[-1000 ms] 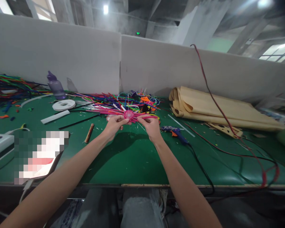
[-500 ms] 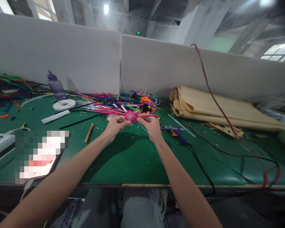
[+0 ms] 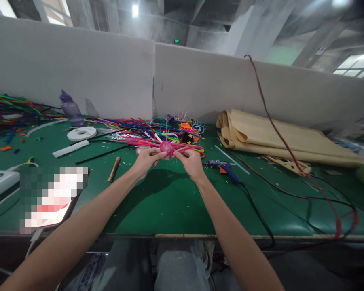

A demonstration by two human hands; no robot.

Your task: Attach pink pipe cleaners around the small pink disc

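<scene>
A small round pink piece (image 3: 166, 148), coiled like a disc, is held up above the green table between my two hands. Pink strips (image 3: 133, 140) show behind it, and I cannot tell which of them are joined to it. My left hand (image 3: 145, 159) pinches the disc's lower left edge. At its lower right edge, my right hand (image 3: 191, 161) is closed with thumb and fingers on the same piece. Behind the hands lies a heap of colourful pipe cleaners (image 3: 160, 128). The glue gun (image 3: 226, 171) rests just right of my right hand.
A purple bottle (image 3: 71, 108), a white ring-shaped roll (image 3: 81, 133) and a brown stick (image 3: 114, 169) stand or lie on the left. Nearer are a phone (image 3: 56, 202) and a white power strip (image 3: 1, 182). Folded brown paper (image 3: 279, 135) and a red-black cable (image 3: 267, 109) occupy the right.
My right hand has shifted slightly left and down along the pink piece, its fingers closer to the disc. My left hand has barely moved.
</scene>
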